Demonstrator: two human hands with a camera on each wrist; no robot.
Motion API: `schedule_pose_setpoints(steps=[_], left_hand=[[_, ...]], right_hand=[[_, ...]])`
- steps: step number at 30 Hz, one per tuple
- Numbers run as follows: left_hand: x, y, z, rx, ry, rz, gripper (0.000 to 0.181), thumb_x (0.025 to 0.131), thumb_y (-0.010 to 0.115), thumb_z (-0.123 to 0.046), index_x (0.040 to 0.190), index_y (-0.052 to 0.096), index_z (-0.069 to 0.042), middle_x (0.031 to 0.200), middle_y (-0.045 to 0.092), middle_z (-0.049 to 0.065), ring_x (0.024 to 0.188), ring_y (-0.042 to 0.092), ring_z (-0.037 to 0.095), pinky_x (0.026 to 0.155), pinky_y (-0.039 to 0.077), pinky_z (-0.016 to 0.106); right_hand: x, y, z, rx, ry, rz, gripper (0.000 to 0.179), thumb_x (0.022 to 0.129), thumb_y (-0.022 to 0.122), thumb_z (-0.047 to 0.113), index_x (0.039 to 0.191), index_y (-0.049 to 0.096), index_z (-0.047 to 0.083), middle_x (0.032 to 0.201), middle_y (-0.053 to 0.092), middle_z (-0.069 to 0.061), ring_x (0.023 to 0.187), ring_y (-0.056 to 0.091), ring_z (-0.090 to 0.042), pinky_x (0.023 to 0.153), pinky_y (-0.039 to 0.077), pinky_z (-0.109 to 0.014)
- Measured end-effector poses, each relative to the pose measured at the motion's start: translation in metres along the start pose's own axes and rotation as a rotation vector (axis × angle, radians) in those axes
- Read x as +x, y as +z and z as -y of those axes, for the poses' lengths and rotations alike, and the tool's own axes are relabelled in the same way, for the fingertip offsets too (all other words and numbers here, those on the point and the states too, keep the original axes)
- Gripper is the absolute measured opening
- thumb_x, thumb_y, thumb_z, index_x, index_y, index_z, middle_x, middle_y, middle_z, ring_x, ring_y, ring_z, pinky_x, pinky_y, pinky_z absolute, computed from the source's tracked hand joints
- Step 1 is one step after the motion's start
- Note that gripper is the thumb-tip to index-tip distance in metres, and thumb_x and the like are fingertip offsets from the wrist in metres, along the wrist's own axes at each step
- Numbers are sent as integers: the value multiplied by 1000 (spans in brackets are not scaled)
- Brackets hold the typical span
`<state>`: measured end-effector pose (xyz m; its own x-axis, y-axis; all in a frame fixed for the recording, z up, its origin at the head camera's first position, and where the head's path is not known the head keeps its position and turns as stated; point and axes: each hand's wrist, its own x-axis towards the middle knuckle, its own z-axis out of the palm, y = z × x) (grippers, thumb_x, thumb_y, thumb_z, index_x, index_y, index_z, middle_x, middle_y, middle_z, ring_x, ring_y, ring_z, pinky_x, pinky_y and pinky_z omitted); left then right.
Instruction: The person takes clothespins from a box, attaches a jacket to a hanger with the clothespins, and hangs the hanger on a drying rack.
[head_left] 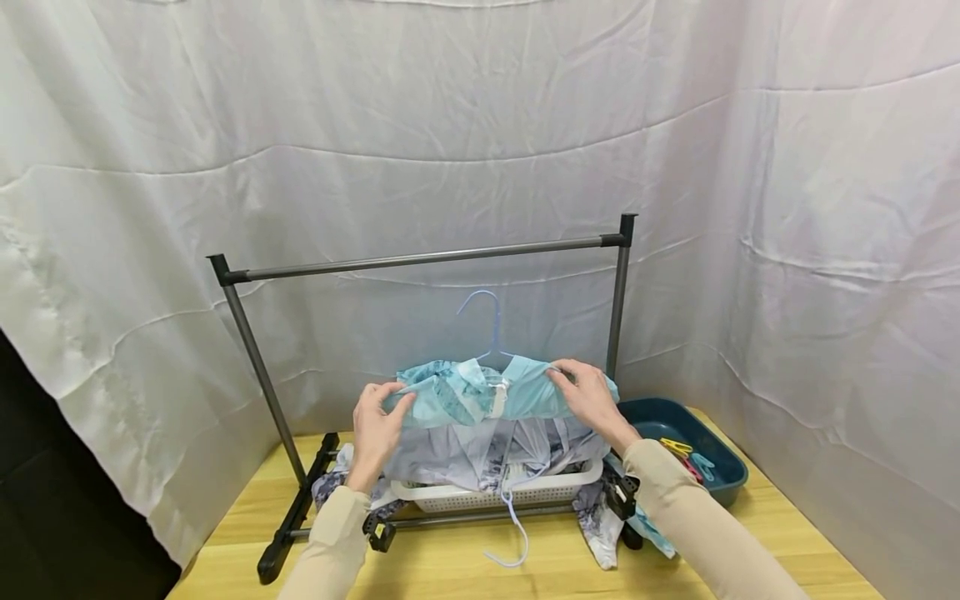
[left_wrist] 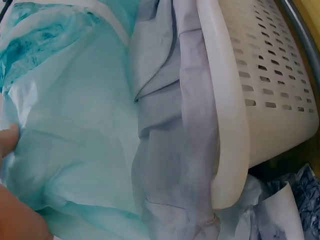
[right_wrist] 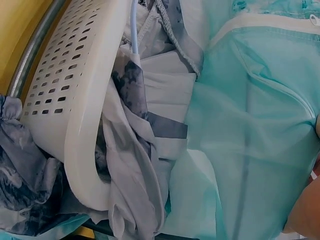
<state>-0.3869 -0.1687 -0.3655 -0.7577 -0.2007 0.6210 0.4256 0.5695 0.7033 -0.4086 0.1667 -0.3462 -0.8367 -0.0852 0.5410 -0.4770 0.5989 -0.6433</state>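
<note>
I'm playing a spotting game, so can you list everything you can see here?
garment: one, turquoise, between the hands
hangers: two, pale blue, one in the garment, one lower at the basket's front
other clothes: can't count, greyish purple, in and around the basket
basket: one, white, on the table
rack: one, grey and black, on the table
tub: one, dark teal, right side
pegs: several, yellow, blue and red, in the tub
table: one, yellowish wood, underneath
curtains: can't count, whitish, behind
left hand and right hand: two, bare, pinching the garment
sleeves: two, beige, on the arms
</note>
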Motion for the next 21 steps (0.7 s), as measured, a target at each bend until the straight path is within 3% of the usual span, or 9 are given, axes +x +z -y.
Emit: schedule_pose_setpoints(steps=[7,13,21], left_hand=[[0,1,0,-24,24,-29,20,86,77,-24,99,73,-10,95,56,7,84,49,21,77,38,34],[-4,6,-4,-18,55,-122,20,86,77,-20,99,74,-6,93,57,10,84,52,23,75,39,36],[-5,11,-8,-10,66,-144,22,87,75,-20,102,74,-3,91,51,12,88,44,27,84,32,41]], right_hand=[[0,0,-1,4,-11,9,27,102,54,29,119,69,14,116,69,-9,104,65,-29,87,51,-49],[1,3,-1,-11,-22,10,26,102,53,30,116,69,15,109,70,-7,90,64,-23,78,50,-42],[1,1,1,2,-1,19,28,102,52,34,118,69,17,113,69,-6,103,64,-26,86,51,-47]])
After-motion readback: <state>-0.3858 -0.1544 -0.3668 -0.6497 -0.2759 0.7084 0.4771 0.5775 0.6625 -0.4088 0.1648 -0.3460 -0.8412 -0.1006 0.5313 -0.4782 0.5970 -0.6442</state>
